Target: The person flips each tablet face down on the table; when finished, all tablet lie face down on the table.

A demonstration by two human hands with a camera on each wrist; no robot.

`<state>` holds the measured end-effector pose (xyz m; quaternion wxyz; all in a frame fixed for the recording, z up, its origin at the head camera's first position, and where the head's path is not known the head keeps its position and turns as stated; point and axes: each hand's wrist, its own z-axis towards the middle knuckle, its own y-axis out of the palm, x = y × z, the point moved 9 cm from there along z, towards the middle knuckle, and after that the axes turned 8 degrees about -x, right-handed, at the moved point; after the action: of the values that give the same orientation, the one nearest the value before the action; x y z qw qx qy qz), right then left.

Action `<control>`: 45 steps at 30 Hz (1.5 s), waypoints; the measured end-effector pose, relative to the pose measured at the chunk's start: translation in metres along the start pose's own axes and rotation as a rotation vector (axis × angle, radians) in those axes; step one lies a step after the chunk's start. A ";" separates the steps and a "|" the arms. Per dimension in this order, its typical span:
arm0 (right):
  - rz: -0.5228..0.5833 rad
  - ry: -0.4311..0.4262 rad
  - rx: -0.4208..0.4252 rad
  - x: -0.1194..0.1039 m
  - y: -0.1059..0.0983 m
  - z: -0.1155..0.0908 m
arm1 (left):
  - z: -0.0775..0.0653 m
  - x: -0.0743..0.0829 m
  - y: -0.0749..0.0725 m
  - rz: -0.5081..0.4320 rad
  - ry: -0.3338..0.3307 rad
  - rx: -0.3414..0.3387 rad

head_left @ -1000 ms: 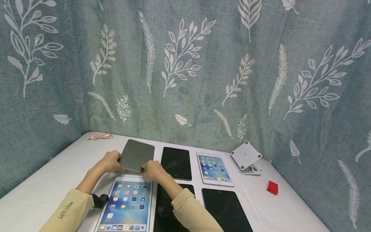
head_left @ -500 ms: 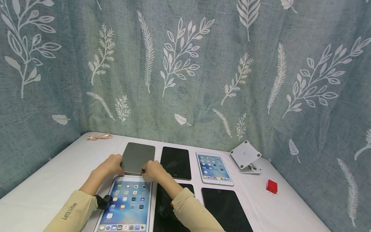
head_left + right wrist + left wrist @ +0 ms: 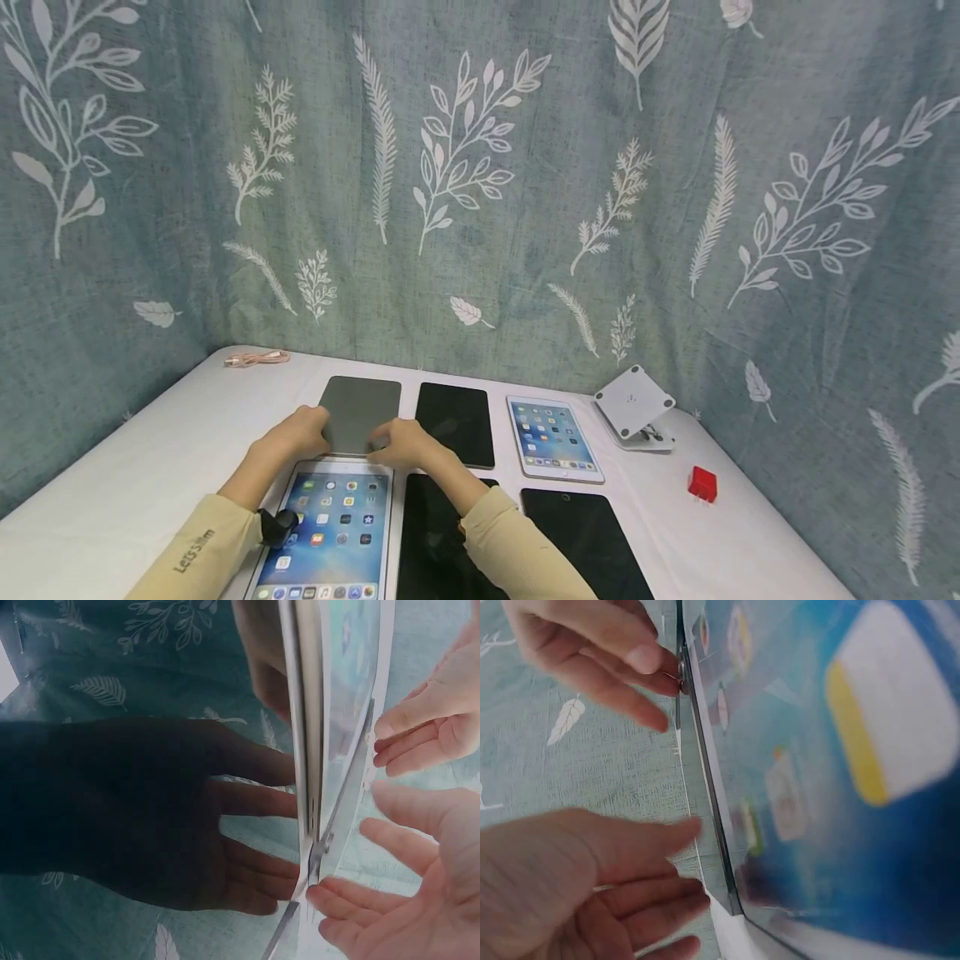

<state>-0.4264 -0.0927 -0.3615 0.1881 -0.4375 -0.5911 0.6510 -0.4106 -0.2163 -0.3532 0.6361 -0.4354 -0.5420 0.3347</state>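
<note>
One gray tablet (image 3: 362, 415): I see it beyond the large white tablet (image 3: 343, 521)
Left hand (image 3: 303, 429): fingers relaxed, by its near-left corner
Right hand (image 3: 405, 443): fingers loosely extended, by its near-right corner

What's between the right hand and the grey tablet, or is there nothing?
Nothing that I can see: the right hand is at the near right corner of the grey tablet.

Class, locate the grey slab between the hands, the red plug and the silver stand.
Grey slab (image 3: 361, 414), head view: its upward face.
Red plug (image 3: 703, 482), head view: its body.
Silver stand (image 3: 634, 401), head view: its tilted plate.
</note>
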 end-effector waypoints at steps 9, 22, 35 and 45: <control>0.082 -0.044 0.073 0.032 -0.028 -0.019 | 0.016 0.041 0.013 0.035 0.093 -0.088; 0.189 0.110 0.148 0.101 -0.044 -0.045 | 0.049 0.104 0.045 0.047 0.101 -0.225; 0.317 0.257 0.102 0.145 -0.041 -0.076 | 0.047 0.114 0.065 0.010 0.055 -0.163; 0.269 0.280 0.081 0.156 -0.029 -0.081 | 0.046 0.111 0.069 -0.008 0.062 -0.106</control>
<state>-0.4559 0.0820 -0.3817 0.1971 -0.5910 -0.4687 0.6262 -0.4322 -0.0809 -0.3706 0.6299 -0.4764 -0.5408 0.2894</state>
